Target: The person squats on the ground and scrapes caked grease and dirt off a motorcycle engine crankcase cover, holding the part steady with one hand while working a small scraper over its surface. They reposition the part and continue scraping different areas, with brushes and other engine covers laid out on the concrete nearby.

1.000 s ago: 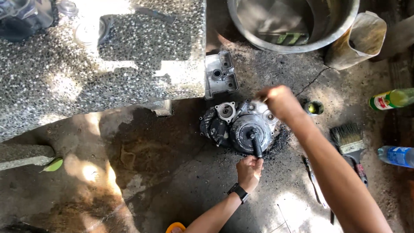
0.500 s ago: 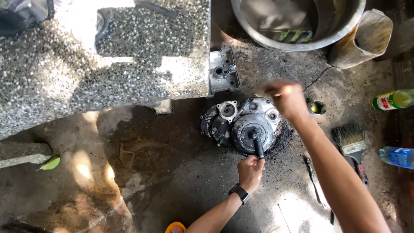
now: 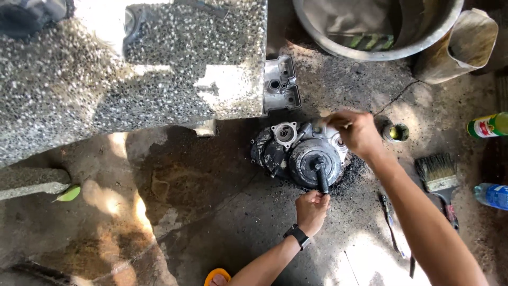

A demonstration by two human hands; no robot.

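Gripping the black lever (image 3: 321,177) of an oily engine casing (image 3: 301,151), left hand (image 3: 312,211); right hand (image 3: 360,132) closed on its top edge.

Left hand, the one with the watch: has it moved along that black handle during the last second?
No. The left hand still grips the near end of the black handle, just below the round engine cover, as before.

An outdoor repair yard: a greasy engine case (image 3: 299,153) lies on the stained concrete floor (image 3: 211,212) beside a paintbrush (image 3: 438,175) and metal basin (image 3: 370,26).
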